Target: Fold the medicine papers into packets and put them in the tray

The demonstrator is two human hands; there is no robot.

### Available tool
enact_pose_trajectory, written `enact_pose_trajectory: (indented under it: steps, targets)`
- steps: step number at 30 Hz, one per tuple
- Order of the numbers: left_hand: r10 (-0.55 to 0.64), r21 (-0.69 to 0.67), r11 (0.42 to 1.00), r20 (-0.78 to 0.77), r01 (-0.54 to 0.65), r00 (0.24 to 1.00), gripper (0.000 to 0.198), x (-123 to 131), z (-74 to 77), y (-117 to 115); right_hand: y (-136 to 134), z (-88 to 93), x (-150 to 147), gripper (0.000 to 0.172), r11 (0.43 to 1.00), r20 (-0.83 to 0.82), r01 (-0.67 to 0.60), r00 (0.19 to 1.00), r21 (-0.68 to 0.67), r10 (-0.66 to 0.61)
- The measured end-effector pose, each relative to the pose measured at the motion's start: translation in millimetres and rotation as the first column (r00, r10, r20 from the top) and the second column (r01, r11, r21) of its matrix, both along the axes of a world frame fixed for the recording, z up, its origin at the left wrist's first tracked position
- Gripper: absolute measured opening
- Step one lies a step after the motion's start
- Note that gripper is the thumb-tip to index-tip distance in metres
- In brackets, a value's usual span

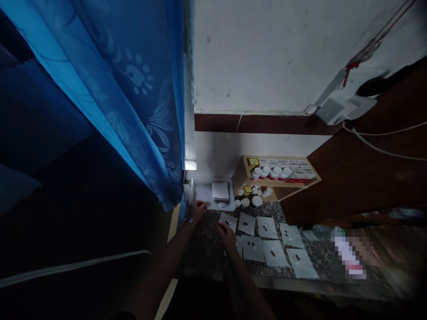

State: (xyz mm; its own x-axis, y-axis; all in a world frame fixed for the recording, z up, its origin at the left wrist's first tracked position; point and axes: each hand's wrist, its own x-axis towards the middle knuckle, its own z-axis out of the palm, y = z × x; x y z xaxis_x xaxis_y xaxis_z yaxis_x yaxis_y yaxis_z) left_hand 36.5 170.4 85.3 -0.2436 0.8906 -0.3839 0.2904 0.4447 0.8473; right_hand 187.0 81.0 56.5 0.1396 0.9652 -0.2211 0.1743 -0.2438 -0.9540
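My left hand, with a band on its wrist, is at the front left edge of a white plastic tray. Its fingers are pinched; a small pale bit shows at their tips, too dim to name. My right hand hovers over the dark speckled counter, fingers curled together beside the paper squares. What it may hold is hidden. Several white paper squares lie in two rows to the right, bearing small dark red and pale pieces that look like pills. In the tray sit a stack of white paper and a small white scrap.
A wooden shelf at the back holds white-capped bottles and boxes. More bottles stand before it. A blue curtain hangs at left. Clear plastic lies at right, near a blurred-out patch.
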Motion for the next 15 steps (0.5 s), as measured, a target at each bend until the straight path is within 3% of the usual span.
enact_pose_trajectory:
  steps: [2, 7, 11, 15]
  targets:
    - [-0.124, -0.161, 0.982, -0.183, 0.094, 0.975, 0.014, 2.9, -2.6, 27.6, 0.7, -6.9, 4.8, 0.041, 1.000, 0.021, 0.003, 1.000, -0.004, -0.003]
    - [-0.296, -0.297, 0.933, -0.308, 0.204, 0.904, 0.002, 9.6, -17.3, 69.8, -0.4, -18.3, 7.1, 0.039, 0.999, 0.102, -0.033, 0.994, -0.039, 0.036]
    - [-0.399, -0.342, 0.900, -0.394, 0.271, 0.828, 0.007, 18.1, -24.3, 81.5, -1.0, -22.3, 3.0, 0.036, 0.994, 0.159, -0.095, 0.982, -0.051, 0.102]
    - [-0.452, -0.385, 0.878, -0.475, 0.283, 0.755, 0.017, 22.2, -29.5, 77.8, -2.4, -28.9, -5.0, 0.032, 0.989, 0.164, -0.137, 0.976, -0.058, 0.145]
